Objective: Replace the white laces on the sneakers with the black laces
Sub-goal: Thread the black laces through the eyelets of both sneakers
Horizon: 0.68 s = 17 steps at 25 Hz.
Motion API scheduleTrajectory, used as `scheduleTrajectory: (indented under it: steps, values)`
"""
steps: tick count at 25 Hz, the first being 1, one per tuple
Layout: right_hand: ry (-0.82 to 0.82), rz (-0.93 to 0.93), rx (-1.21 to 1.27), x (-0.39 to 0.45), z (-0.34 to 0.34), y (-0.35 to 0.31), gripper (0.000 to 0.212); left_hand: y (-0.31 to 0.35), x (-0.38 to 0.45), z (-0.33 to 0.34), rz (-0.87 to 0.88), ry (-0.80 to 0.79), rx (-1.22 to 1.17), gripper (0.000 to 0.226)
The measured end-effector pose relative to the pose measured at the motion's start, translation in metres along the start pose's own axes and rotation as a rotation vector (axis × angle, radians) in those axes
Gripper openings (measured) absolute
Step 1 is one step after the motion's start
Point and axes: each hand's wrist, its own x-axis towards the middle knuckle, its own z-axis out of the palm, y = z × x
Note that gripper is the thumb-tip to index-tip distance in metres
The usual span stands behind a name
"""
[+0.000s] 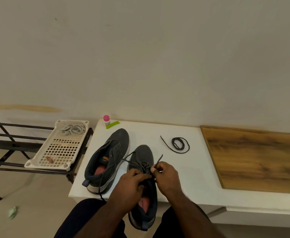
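Note:
Two dark grey sneakers stand on a white table (pixel 183 169). The left sneaker (pixel 109 157) has bare eyelets. The right sneaker (pixel 144 157) sits nearer me, its heel over the table's front edge, with a black lace (pixel 132 163) partly threaded through it. My right hand (pixel 166 176) pinches one end of that lace above the eyelets. My left hand (pixel 132 186) grips the sneaker's tongue area; the lace's other end trails left across the left sneaker and down over the table edge. A second black lace (pixel 180 145) lies coiled on the table. White laces (pixel 73 129) lie bundled in a tray.
The cream perforated tray (pixel 58 152) rests on a black metal rack (pixel 12 143) left of the table, with a small orange item in it. A pink-capped bottle (pixel 106 120) and a green clip (pixel 112 125) stand at the table's back. A wooden board (pixel 257 160) lies to the right.

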Motion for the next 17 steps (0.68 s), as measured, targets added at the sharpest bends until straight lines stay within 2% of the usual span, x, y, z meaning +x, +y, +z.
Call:
scheduleTrajectory:
  steps: [3,7,8,12,13,17]
  values:
    - [0.129,-0.044,0.128,-0.003,-0.008,-0.005,0.01,0.001,0.001,0.0,-0.016,0.003,0.012,0.045]
    - [-0.058,-0.021,0.011,-0.005,-0.005,-0.005,0.006,0.0,0.001,0.0,-0.008,-0.012,0.008,0.044]
    - [-0.059,-0.015,-0.019,-0.004,-0.003,-0.006,0.006,0.0,0.001,0.0,-0.011,-0.005,0.009,0.043]
    - [0.174,-0.061,0.163,-0.007,-0.005,-0.01,0.01,0.001,0.001,-0.001,-0.03,0.01,0.001,0.043]
    - [0.189,-0.069,0.191,-0.007,-0.006,-0.009,0.009,0.001,0.001,-0.001,-0.029,0.003,-0.005,0.043]
    - [0.005,-0.025,-0.004,-0.01,0.001,-0.002,0.005,0.003,0.0,-0.002,-0.01,-0.003,-0.018,0.044]
